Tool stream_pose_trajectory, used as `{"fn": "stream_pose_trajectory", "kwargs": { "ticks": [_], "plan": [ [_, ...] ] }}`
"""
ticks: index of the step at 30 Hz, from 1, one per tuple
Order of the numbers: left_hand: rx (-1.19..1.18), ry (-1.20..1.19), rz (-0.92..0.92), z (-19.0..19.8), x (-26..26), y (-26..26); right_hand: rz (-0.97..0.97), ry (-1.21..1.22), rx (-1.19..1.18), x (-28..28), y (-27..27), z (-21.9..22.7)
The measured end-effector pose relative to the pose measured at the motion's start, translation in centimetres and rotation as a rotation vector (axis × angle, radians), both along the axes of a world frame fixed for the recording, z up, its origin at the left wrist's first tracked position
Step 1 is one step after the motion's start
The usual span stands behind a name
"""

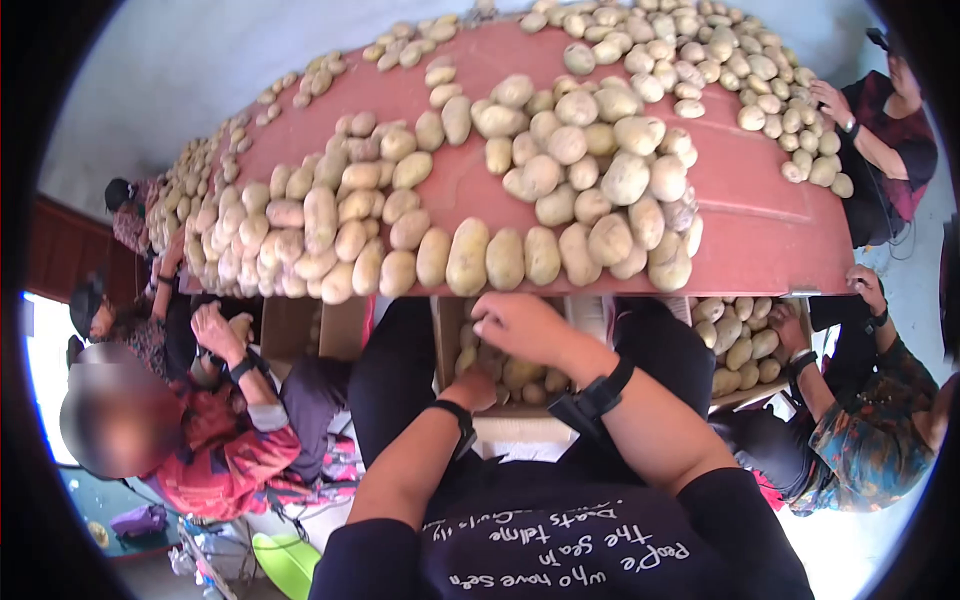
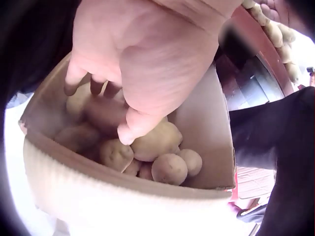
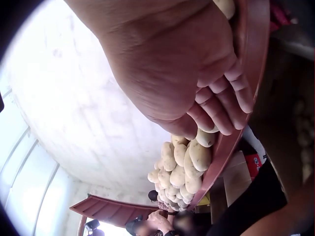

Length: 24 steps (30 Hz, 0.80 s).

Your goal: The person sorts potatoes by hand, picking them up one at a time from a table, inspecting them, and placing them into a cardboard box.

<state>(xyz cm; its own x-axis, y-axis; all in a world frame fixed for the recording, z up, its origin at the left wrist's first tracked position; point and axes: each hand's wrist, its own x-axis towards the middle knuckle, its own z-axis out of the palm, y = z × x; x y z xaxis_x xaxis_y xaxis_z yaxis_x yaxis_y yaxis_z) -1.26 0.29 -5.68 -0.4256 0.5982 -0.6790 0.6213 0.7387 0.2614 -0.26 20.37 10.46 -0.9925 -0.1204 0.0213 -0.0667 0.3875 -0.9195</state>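
Observation:
My left hand reaches down into a cardboard box between my knees. Its thumb and fingers are spread over the potatoes inside, and part of a shaded potato lies beneath them. A larger yellow potato sits beside the thumb tip. In the head view, my right hand is above the far side of the box, near the table's front edge. The right wrist view shows its palm bare and the fingers loosely bent with nothing in them. A row of potatoes lines the table edge just beyond.
Piles of potatoes cover much of the red table. A second box of potatoes stands at right, where another person's hand reaches in. Another cardboard box is at left, beside a seated person in a red jacket.

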Motion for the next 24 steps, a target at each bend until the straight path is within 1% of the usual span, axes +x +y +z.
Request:
{"fn": "stream_pose_trajectory", "kwargs": {
  "ticks": [2, 5, 8, 10, 11, 13, 14, 16, 17, 18, 20, 22, 23, 24],
  "plan": [
    [-0.054, -0.045, 0.05, 2.0, -0.6, 1.0, 0.034, 0.005, 0.076, 0.0, -0.2, -0.4],
    [-0.032, -0.125, 0.08, 5.1, -2.5, 0.9, 0.094, -0.16, 0.11, 0.0, -0.3, 0.2],
    [-0.02, -0.326, 0.025, 11.2, -6.2, 0.9, 0.116, -0.143, 0.308, 0.1, -0.2, 0.2],
    [0.075, -0.663, 0.376, 15.9, -8.3, 0.0, 0.158, -0.199, 0.401, 0.7, 0.1, 0.5],
    [0.127, -0.738, 0.409, 18.5, -9.3, 0.2, 0.177, -0.225, 0.448, 0.9, 0.2, 0.8],
    [0.251, -0.742, 0.426, 23.3, -11.0, 2.3, 0.25, -0.287, 0.467, 1.1, 0.2, 1.1],
    [0.322, -0.674, 0.412, 25.1, -11.6, 3.8, 0.289, -0.321, 0.477, 1.3, 0.1, 1.2],
    [0.42, -0.413, 0.338, 28.0, -12.4, 8.3, 0.331, -0.309, 0.47, 1.4, -0.2, 0.2],
    [0.563, -0.326, 0.267, 27.2, -13.6, 10.0, 0.353, -0.301, 0.47, 1.3, -0.3, -0.3],
    [0.704, -0.235, 0.192, 25.6, -14.9, 11.7, 0.353, -0.298, 0.472, 1.2, -0.3, -0.5],
    [0.8, -0.091, 0.262, 23.5, -16.1, 15.4, 0.351, -0.292, 0.478, 1.0, -0.2, -0.9],
    [0.727, 0.157, 0.255, 20.9, -17.1, 18.1, 0.346, -0.284, 0.467, 0.7, -0.1, -1.5],
    [0.689, 0.278, 0.251, 20.4, -17.3, 19.4, 0.341, -0.282, 0.461, 0.7, 0.0, -1.7],
    [0.648, 0.328, 0.281, 20.9, -16.6, 20.3, 0.342, -0.29, 0.453, 0.7, 0.1, -1.7]
  ]
}}
